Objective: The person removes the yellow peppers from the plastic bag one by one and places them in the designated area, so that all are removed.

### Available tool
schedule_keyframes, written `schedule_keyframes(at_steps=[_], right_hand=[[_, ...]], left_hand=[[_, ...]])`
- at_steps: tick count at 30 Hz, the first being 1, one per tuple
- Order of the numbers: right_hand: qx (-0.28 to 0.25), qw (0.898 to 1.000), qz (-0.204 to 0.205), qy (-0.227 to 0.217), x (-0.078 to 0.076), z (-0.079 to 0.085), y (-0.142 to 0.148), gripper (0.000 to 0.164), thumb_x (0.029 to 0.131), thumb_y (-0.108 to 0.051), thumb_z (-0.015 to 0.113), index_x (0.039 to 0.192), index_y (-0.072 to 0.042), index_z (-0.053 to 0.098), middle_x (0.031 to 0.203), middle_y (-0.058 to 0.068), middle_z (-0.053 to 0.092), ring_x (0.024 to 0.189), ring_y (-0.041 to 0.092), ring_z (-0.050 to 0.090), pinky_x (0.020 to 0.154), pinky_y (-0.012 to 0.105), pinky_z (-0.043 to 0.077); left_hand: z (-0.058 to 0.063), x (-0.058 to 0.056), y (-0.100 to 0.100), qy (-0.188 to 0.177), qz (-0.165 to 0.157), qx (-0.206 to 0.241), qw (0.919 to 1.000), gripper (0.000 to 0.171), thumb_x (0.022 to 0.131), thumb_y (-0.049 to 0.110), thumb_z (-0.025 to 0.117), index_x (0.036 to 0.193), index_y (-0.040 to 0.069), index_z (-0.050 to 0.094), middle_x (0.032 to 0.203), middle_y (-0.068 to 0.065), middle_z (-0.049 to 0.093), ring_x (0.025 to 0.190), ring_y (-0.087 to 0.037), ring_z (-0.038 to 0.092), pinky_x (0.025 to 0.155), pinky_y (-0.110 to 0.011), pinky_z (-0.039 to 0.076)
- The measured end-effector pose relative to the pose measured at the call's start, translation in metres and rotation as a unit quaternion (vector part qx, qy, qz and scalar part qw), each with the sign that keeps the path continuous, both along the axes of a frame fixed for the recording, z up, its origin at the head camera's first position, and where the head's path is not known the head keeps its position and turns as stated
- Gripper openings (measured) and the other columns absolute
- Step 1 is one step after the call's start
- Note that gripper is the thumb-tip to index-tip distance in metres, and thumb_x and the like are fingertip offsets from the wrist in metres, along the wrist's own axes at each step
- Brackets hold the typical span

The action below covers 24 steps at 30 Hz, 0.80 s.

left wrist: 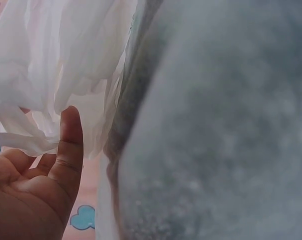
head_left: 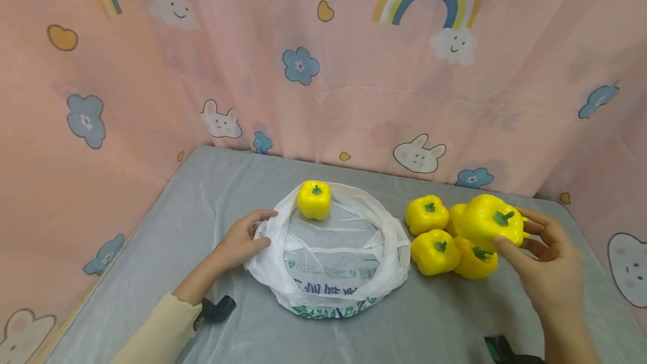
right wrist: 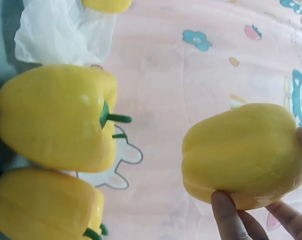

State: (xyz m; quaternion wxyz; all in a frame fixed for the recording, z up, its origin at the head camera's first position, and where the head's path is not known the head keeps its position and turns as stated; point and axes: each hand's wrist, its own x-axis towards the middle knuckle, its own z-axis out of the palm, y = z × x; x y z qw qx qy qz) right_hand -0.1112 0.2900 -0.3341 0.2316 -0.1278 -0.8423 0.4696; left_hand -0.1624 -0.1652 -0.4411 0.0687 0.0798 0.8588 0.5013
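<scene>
A white plastic bag [head_left: 395, 246] with green and blue print lies with its mouth spread wide. My left hand [head_left: 240, 243] holds the bag's left rim between thumb and fingers; in the left wrist view the thumb [left wrist: 71, 132] stands up against the thin plastic. One yellow bell pepper [head_left: 314, 206] with a green stem sits at the far side of the bag's mouth. My right hand [head_left: 548, 257] grips another yellow bell pepper [right wrist: 241, 155], its fingers and thumb around the sides, raised above a cluster of similar peppers [head_left: 434, 251] just right of the bag.
A grey cloth [head_left: 212, 184] covers the table. Behind it hangs a pink curtain [head_left: 343, 100] printed with rainbows, rabbits and flowers. Black wrist gear [head_left: 214, 310] is strapped by the left sleeve, and another dark piece [head_left: 505, 350] shows by the right wrist.
</scene>
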Motion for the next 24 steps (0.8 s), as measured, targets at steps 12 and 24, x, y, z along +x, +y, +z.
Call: schedule_keyframes(at_steps=[12,24], right_hand=[[-0.013,0.993,-0.098,-0.069,0.007,-0.005,0.029,0.056,0.081,-0.007,0.074,0.133,-0.022,0.057,0.101,-0.023,0.046,0.063,-0.003,0.053,0.056,0.005,0.044],[0.013,0.982,-0.151,-0.115,0.011,-0.022,0.061,0.060,0.086,-0.016,0.068,0.142,-0.020,0.047,0.112,-0.018,0.047,0.058,-0.016,0.044,0.052,0.000,0.036]], left_hand=[[0.000,-0.001,0.001,0.001,0.004,0.000,1.0000,0.052,0.084,0.002,0.057,0.134,0.011,0.051,0.139,-0.016,0.051,0.083,-0.020,0.059,0.068,-0.026,0.052],[0.000,-0.001,0.000,0.000,0.007,-0.004,1.0000,0.052,0.084,0.003,0.057,0.134,0.011,0.051,0.139,-0.015,0.051,0.080,-0.019,0.059,0.067,-0.025,0.051]])
